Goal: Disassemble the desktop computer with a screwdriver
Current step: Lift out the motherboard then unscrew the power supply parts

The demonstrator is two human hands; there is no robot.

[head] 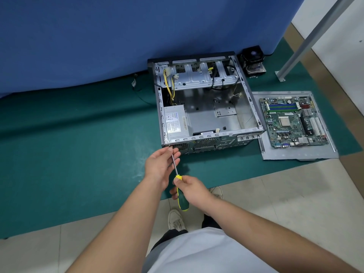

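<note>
An open desktop case (214,117) lies on a green mat, with a grey power supply (175,123) in its near left corner. My right hand (192,189) grips the green and yellow handle of a screwdriver (182,201). The metal shaft runs up to a screw at the case's near left rear corner (169,145). Fingers of my left hand (160,164) curl round the shaft near its tip.
A motherboard (291,121) rests on a grey side panel (299,154) to the right of the case. A CPU cooler (253,58) and small screws (253,76) sit behind it. A blue curtain (118,36) hangs at the back; a metal leg (299,50) stands right. My shoes (175,219) are below.
</note>
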